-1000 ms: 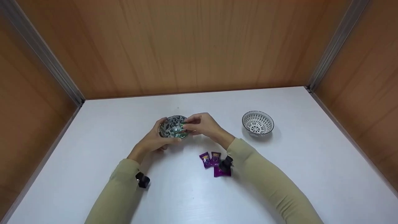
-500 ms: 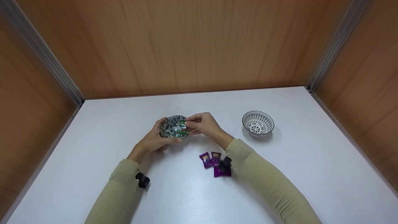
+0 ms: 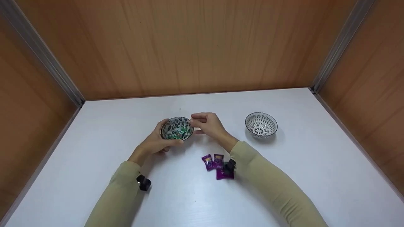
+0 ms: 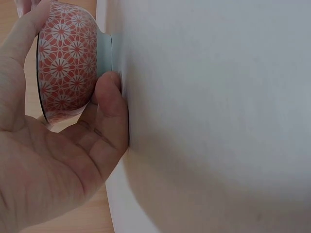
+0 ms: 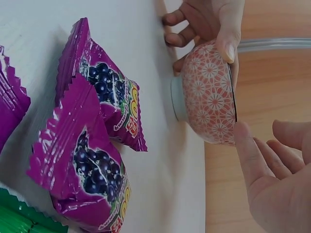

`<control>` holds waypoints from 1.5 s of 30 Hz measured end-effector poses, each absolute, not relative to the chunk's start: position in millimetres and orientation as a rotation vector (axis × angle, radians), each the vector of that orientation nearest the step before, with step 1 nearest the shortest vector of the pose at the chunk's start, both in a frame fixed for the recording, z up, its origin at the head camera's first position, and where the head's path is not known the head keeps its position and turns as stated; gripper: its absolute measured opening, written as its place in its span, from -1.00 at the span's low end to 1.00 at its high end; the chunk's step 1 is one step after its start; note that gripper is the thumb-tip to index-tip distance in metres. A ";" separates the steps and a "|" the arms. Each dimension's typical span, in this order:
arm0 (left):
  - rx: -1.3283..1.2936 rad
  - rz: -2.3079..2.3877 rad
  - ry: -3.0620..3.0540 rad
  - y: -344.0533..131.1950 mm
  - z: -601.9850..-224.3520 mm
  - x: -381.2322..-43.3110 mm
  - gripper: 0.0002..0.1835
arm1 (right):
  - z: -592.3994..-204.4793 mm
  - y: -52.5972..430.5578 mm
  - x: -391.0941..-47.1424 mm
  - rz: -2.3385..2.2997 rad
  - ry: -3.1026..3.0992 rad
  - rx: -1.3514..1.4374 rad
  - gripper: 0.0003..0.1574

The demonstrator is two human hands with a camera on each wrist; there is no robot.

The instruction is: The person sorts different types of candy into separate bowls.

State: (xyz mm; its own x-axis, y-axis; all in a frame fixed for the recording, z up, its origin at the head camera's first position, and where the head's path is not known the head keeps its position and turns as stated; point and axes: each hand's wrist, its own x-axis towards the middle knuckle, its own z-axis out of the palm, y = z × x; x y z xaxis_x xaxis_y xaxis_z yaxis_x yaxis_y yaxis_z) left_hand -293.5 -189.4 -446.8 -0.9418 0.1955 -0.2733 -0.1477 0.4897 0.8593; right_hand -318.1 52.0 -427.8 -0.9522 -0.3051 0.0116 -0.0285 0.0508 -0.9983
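My left hand (image 3: 156, 141) grips a small bowl (image 3: 175, 124), its thumb along the rim and fingers curled round the side. Outside, the bowl (image 4: 68, 58) is red with white flowers; inside it has a dark floral pattern. Green-wrapped candies (image 3: 176, 135) lie in it. The bowl's foot is at or very near the tabletop. At the right side of the rim is my right hand (image 3: 208, 124), holding nothing. In the right wrist view one fingertip (image 5: 241, 130) of it meets the rim, and the other fingers are loosely bent.
Several purple-wrapped candies (image 3: 217, 160) with grape pictures lie near my right forearm, partly covered by the wrist camera. A green wrapper (image 5: 24, 218) shows beside them in the right wrist view. A black-and-white bowl (image 3: 261, 124) stands farther right. Wooden panels (image 3: 195, 47) enclose the white table.
My right hand has let go of a green candy, which now lies in the bowl, and has drawn slightly right to the rim. My left hand keeps its grip on the bowl.
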 end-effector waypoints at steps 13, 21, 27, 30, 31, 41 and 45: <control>0.040 1.429 2.400 -189.9 -445.3 -292.8 0.34 | -426.8 54.1 -314.4 -1.983 2.096 -0.395 -0.54; 0.067 1.436 2.412 -190.8 -448.8 -294.7 0.37 | -423.0 55.1 -307.9 -1.881 2.104 -0.526 -0.48; 0.053 1.428 2.413 -190.9 -450.0 -294.3 0.36 | -421.9 59.6 -306.7 -1.833 2.129 -0.561 -0.50; 0.051 1.426 2.415 -190.8 -449.5 -293.2 0.36 | -421.2 63.7 -305.6 -1.787 2.178 -0.597 -0.54; 0.052 1.425 2.416 -190.6 -449.0 -293.5 0.36 | -420.0 65.5 -305.5 -1.767 2.194 -0.611 -0.56; 0.035 1.404 2.439 -189.8 -447.5 -294.2 0.37 | -413.6 81.8 -299.6 -1.515 2.298 -0.713 -0.50; 0.021 1.389 2.443 -189.2 -447.9 -294.0 0.36 | -414.3 91.6 -294.0 -1.317 2.398 -0.851 -0.51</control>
State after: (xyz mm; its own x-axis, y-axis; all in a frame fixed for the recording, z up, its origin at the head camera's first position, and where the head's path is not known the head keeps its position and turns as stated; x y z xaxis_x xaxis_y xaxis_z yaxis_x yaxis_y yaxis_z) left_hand -294.0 -189.2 -447.9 -0.9456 0.1731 -0.2756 -0.1483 0.5246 0.8384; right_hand -294.0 91.6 -414.3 -0.7891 -0.6129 0.0395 -0.3621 0.4123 -0.8360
